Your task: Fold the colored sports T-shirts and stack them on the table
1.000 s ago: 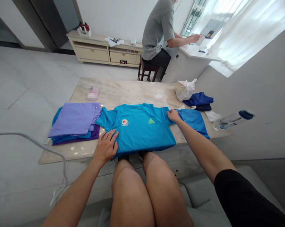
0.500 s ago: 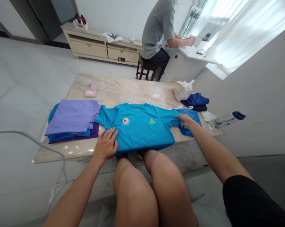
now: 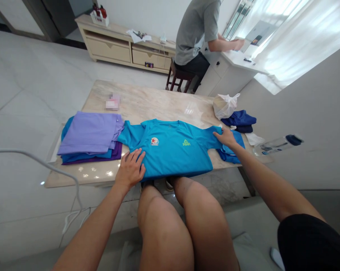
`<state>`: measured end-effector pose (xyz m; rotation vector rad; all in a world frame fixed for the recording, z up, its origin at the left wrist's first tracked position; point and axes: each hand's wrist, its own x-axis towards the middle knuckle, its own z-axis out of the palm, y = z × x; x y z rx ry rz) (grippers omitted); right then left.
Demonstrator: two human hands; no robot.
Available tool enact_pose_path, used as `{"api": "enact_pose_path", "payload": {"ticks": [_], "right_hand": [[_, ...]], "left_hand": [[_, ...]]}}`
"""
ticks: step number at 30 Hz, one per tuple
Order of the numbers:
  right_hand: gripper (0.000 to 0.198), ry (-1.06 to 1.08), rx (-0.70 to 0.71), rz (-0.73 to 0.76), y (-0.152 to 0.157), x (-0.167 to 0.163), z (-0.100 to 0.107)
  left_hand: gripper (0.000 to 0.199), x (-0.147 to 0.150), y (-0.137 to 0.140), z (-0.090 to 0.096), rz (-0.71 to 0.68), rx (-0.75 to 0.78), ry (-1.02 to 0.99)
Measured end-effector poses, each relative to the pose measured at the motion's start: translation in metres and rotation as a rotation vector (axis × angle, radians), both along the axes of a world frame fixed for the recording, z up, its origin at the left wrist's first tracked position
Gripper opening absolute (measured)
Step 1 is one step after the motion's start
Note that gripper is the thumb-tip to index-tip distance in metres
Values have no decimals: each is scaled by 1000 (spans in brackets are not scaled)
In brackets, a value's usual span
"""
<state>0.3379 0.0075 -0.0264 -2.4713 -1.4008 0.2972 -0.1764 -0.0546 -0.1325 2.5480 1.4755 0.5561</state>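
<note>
A bright blue T-shirt (image 3: 170, 150) lies spread front side up across the table, collar away from me, its lower part hanging over the near edge. A round red-and-white badge and a green logo show on its chest. My left hand (image 3: 130, 167) rests on the shirt's left side near the table edge, fingers stretched out. At the right sleeve, my right hand (image 3: 225, 137) pinches the cuff between thumb and fingers, the sleeve drawn out sideways. Beneath that hand lies another folded blue garment (image 3: 229, 155). The T-shirt's left sleeve touches a stack of folded clothes (image 3: 89, 133), lilac on top.
On the marble-topped table (image 3: 150, 96) also stand a white plastic bag (image 3: 225, 106), dark blue clothes (image 3: 240, 119) and a clear bottle (image 3: 277, 146). A pink item (image 3: 113, 102) lies far left. A cable (image 3: 46, 162) crosses at left. Another person (image 3: 198, 34) sits beyond on a stool.
My right hand has drawn the right sleeve slightly outward and away from me, so it lies straighter. My left hand stays on the shirt's left side. The whole view has shifted a little.
</note>
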Motion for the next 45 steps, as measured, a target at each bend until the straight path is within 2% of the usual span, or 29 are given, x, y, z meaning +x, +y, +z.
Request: {"api": "enact_pose_path", "payload": {"ticks": [3, 6, 8, 10, 12, 14, 17, 21, 24, 28, 32, 35, 38, 42, 45], "right_hand": [[28, -330, -97, 188, 7, -32, 8], [27, -371, -107, 333, 15, -81, 12], [28, -240, -58, 417, 20, -116, 9], [34, 35, -14, 545, 23, -141, 2], [40, 298, 47, 657, 24, -151, -9], [45, 355, 145, 698, 22, -148, -24], [53, 122, 224, 718, 13, -131, -54], [67, -117, 80, 760, -1, -123, -98], [71, -186, 49, 729, -4, -126, -118], [70, -226, 78, 736, -5, -122, -123], [69, -256, 92, 712, -1, -103, -129], [69, -266, 81, 681, 12, -93, -133], [68, -274, 80, 638, 19, -95, -129], [64, -249, 208, 658, 1, -91, -121], [64, -199, 202, 502, -24, -77, -123]], "left_hand": [[59, 0, 0, 0, -1, -4, -2], [59, 0, 0, -1, -3, -6, -1], [60, 0, 0, -1, -9, -4, 1], [60, 0, 0, 0, -13, 3, 4], [59, 0, 0, 1, -16, 17, 9], [59, 0, -1, 1, -17, 29, 11], [57, -1, -1, 0, -16, 37, 13], [56, -1, -1, 0, -15, 22, 31], [58, -2, -1, 3, -10, 9, 32], [67, -8, 0, 3, 18, 28, 10], [72, -18, 4, -6, 34, 33, -13], [72, -21, 7, -9, 50, 22, 3], [68, -19, 7, -6, 18, -5, 55], [64, -14, 7, -4, -10, 11, 102], [63, -14, 10, -5, 3, 29, 118]]}}
